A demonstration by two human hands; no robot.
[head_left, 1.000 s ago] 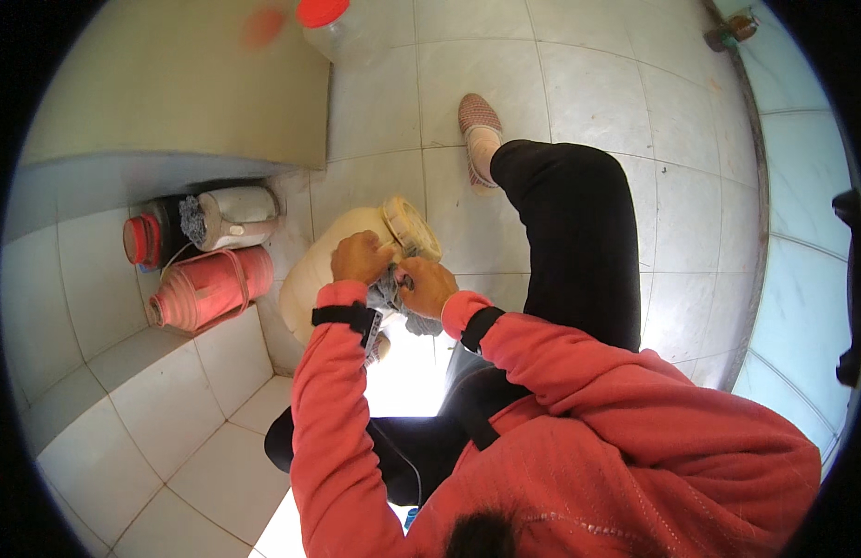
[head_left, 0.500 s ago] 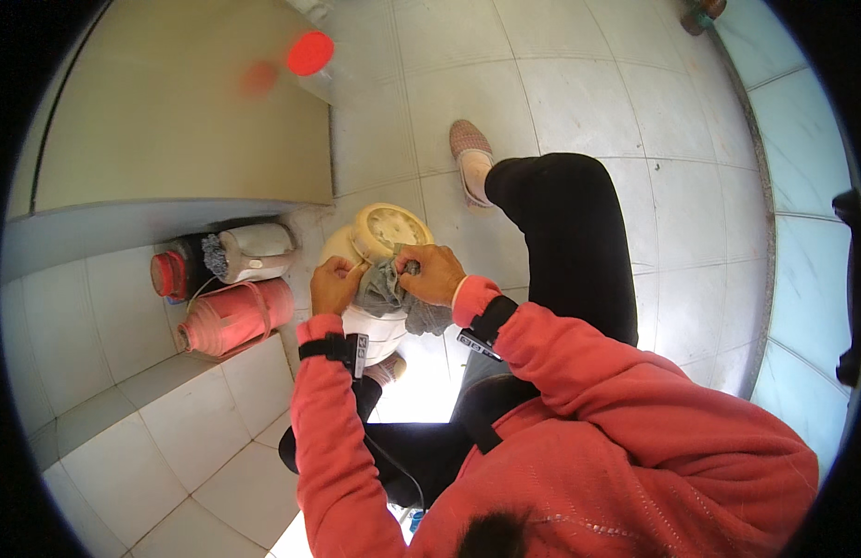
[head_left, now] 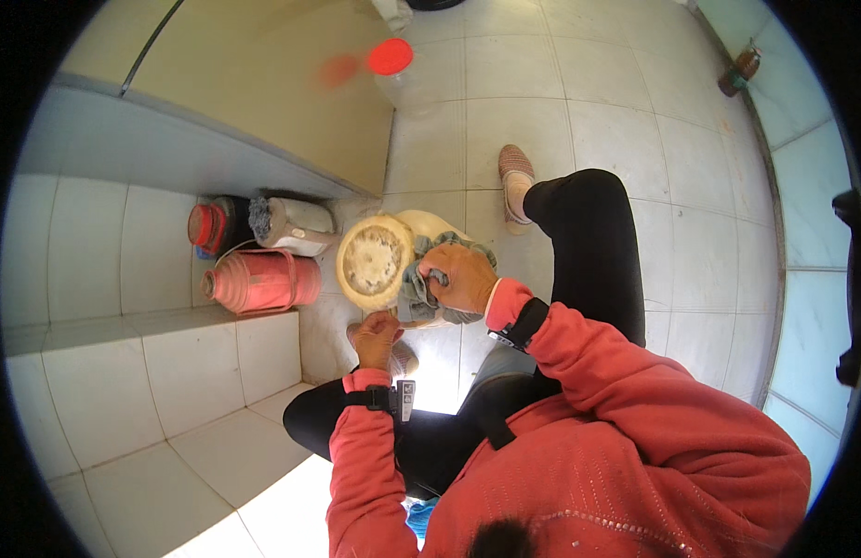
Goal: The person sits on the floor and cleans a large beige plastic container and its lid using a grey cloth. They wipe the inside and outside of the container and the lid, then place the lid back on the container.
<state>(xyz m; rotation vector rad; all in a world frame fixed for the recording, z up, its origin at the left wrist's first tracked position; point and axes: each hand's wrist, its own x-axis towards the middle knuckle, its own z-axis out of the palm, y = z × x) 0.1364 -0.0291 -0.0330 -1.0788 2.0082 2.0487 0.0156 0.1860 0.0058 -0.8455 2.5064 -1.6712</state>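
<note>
Between my legs stands a cream-yellow plastic vessel, its round end turned up toward me with dark stains inside the rim. My right hand is closed around a crumpled grey-green cloth and presses it against the vessel beside that end. Just below the rim, my left hand has its fingers pinched together at the vessel's near edge. Whatever is between those fingers is too small to make out. Cloth and hands hide much of the vessel's body.
To the left, a pink thermos flask, a pale cylindrical container and a red-lidded dark jar lie beside a tiled ledge. A red-lidded clear jar stands by the beige cabinet. A brown bottle is at far right.
The vessel has tipped so its round end faces up and left more fully. My left hand has dropped lower along its edge; my right hand and the cloth have shifted right. The view has turned.
</note>
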